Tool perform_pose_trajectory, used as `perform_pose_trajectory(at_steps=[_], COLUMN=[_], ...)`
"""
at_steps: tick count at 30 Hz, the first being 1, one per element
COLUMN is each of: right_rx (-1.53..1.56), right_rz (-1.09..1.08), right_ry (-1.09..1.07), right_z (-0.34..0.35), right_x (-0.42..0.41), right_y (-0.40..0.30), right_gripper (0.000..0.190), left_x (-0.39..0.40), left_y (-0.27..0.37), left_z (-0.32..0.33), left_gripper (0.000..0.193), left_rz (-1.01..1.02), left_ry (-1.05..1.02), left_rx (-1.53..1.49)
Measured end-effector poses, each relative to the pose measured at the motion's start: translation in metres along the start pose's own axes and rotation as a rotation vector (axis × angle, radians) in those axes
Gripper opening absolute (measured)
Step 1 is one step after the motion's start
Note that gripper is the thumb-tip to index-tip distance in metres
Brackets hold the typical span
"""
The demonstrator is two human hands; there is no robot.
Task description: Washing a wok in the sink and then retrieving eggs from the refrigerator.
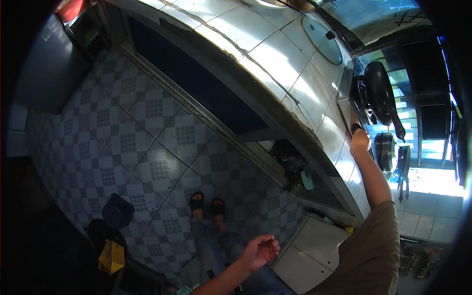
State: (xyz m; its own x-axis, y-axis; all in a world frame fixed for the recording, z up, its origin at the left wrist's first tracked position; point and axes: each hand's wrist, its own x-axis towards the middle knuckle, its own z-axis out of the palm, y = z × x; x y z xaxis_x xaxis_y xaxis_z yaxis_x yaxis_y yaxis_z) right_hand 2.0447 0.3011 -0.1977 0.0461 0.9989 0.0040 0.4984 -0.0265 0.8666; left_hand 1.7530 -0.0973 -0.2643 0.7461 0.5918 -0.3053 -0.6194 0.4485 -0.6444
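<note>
My right hand [360,143] reaches out to the front of a gas stove [346,107], its fingers closed around a dark control knob [355,127]. A black frying pan [379,92] stands on the burner beyond, its handle pointing back over the stove. Beside it is a metal pot [386,153], near my right forearm. Low in front of my body hangs my left hand [261,251], palm turned up and fingers loosely curled, with nothing in it. Flames cannot be made out at the burners.
A glass lid [322,40] lies on the white tiled counter [265,55], whose front edge is rough. Dark utensils [405,173] hang by the pot. A pale cabinet [311,243] stands by my legs. On the tiled floor [155,143] is a dark blue bucket [118,211]; a yellow box [111,257] is close by.
</note>
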Motion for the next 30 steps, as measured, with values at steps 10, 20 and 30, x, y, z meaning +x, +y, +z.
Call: perform_pose_trajectory(at_steps=[10,20,30], right_rx=[0.186,0.992,1.354], right_rz=[-0.024,-0.068,0.587], right_ry=[0.145,-0.788,-0.996], right_z=[-0.049,0.06,0.217], right_x=[-0.089,-0.402,-0.669], right_y=[-0.001,0.044,-0.062], right_gripper=[0.068,0.054,0.033], left_x=[-0.021,-0.001,0.157], left_y=[0.005,0.013,-0.045], left_z=[0.017,0.151,0.322], left_gripper=[0.01,0.012,0.039], left_rz=[0.052,0.155,0.347], left_ry=[0.068,-0.025,0.007], left_rx=[0.112,0.421,1.171])
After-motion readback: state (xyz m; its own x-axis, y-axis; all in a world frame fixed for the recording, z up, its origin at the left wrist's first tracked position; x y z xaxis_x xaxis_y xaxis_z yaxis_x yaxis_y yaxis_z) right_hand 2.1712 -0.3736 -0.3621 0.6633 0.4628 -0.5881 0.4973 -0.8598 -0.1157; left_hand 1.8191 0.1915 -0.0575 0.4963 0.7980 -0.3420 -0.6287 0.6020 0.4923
